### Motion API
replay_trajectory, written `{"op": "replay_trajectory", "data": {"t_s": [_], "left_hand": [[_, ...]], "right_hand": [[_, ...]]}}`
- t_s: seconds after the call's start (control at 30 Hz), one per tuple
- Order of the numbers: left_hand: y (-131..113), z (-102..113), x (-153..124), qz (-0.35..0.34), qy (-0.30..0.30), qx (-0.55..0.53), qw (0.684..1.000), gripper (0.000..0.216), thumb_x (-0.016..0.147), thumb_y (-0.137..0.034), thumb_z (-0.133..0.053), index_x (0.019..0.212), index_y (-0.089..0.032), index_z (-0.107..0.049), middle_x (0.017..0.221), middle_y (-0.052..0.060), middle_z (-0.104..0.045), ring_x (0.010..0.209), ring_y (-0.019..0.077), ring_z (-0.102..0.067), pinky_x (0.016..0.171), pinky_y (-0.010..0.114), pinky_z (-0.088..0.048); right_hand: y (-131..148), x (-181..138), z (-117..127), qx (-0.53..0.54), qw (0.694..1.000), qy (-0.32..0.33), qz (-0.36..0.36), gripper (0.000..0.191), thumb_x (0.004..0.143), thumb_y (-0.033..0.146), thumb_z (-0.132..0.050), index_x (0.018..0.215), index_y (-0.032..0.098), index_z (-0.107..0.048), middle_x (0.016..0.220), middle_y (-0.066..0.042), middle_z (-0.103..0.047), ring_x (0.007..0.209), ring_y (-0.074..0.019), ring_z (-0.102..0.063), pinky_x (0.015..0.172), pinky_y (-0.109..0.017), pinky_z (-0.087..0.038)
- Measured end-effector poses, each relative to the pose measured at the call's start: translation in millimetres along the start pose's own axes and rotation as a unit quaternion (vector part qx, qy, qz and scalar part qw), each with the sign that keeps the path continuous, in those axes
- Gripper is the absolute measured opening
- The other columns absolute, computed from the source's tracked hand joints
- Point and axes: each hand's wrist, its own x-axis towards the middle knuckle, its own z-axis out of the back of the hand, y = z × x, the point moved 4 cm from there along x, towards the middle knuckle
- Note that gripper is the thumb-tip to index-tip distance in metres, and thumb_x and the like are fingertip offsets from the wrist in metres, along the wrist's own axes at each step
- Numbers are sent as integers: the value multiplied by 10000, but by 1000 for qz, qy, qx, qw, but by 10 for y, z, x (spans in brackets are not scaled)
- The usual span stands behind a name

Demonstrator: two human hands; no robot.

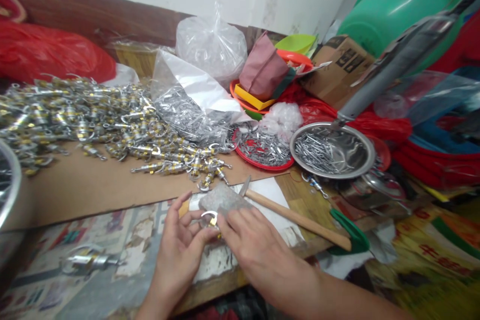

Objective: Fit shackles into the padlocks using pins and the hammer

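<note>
Close in front of me, both hands grip one small metal hook fitting [212, 218], its pale curved hook and a bit of brass colour showing between the fingers. My left hand [180, 245] pinches it from the left with the thumb. From the right, my right hand [258, 240] closes its fingertips on the same piece and hides much of it. Just behind the hands lies a grey metal block [223, 197]. A hammer [296, 216] with a wooden handle rests to their right. Another hook fitting [90, 261] lies alone at the left.
A big heap of similar fittings [86, 115] covers the cardboard [75, 190]. Behind are a bag of small metal parts [180, 110], a red tray [264, 150] and a steel bowl [369, 160] holding pins. Another metal bowl [15, 175] stands at the left edge.
</note>
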Motion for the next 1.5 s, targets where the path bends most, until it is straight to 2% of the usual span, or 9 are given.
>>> {"op": "replay_trajectory", "data": {"t_s": [0.2,0.37,0.57,0.7,0.87,1.03,1.3,1.4,1.5], "left_hand": [[2,0,4,2,0,3,1000,664,576,-139,-704,1143,-242,-374,703,-39,-645,599,120,-628,578,228,-536],[18,7,-3,7,5,3,1000,674,589,-149,-701,1157,-248,-353,711,-43,-623,605,143,-628,582,298,-556],[40,11,-2,7,17,2,1000,657,614,-158,-692,1167,-242,-348,740,-39,-615,624,129,-616,600,269,-536],[39,8,-7,10,14,0,1000,650,606,-155,-690,1156,-243,-355,731,-44,-604,629,136,-617,595,276,-533],[17,-6,-23,20,11,-7,1000,678,597,-145,-688,1167,-240,-334,717,-50,-609,585,135,-624,570,281,-540],[-3,-4,-23,15,1,-14,1000,713,567,-130,-702,1168,-231,-332,688,-53,-621,577,132,-629,559,261,-543],[-3,-2,-13,17,3,2,1000,744,564,-164,-722,1200,-240,-343,692,-54,-623,581,140,-630,578,287,-542],[-47,89,-49,-7,-11,88,996,465,576,-241,-721,1014,-210,-566,758,3,-647,664,184,-637,660,357,-538],[-134,199,-100,-56,-37,224,972,150,588,-335,-703,641,-194,-697,811,62,-661,853,255,-606,840,425,-461]], "right_hand": [[-58,-59,-51,50,998,-17,-28,386,816,52,-420,1190,140,-460,903,-74,-557,783,-201,-477,676,-335,-420],[-564,-236,-89,174,962,-171,-120,370,871,89,-356,1219,187,-434,1011,-77,-545,930,-169,-512,779,-288,-436],[-1077,-447,-396,74,967,-33,-240,231,846,250,-487,1047,166,-561,862,-70,-573,811,-216,-566,721,-358,-459],[-950,-495,-90,119,957,-136,-228,218,863,228,-463,1062,173,-533,931,-70,-584,837,-190,-582,728,-310,-464],[-557,-481,302,138,968,-197,-69,486,862,95,-419,1305,286,-367,1054,-37,-598,910,-155,-572,763,-271,-451],[-410,-463,181,72,987,-136,-42,510,831,55,-362,1295,259,-417,835,-31,-627,679,-148,-569,575,-246,-447],[-502,-462,49,102,979,-147,-97,467,842,92,-385,1270,266,-455,836,-29,-630,699,-142,-585,604,-240,-468],[-789,-466,-67,166,953,-176,-183,404,852,192,-448,1252,245,-476,997,-55,-639,856,-168,-604,733,-287,-488],[-1057,-451,-241,198,942,-114,-246,358,850,288,-475,1196,221,-535,1095,-79,-627,965,-215,-590,813,-363,-471]]}}
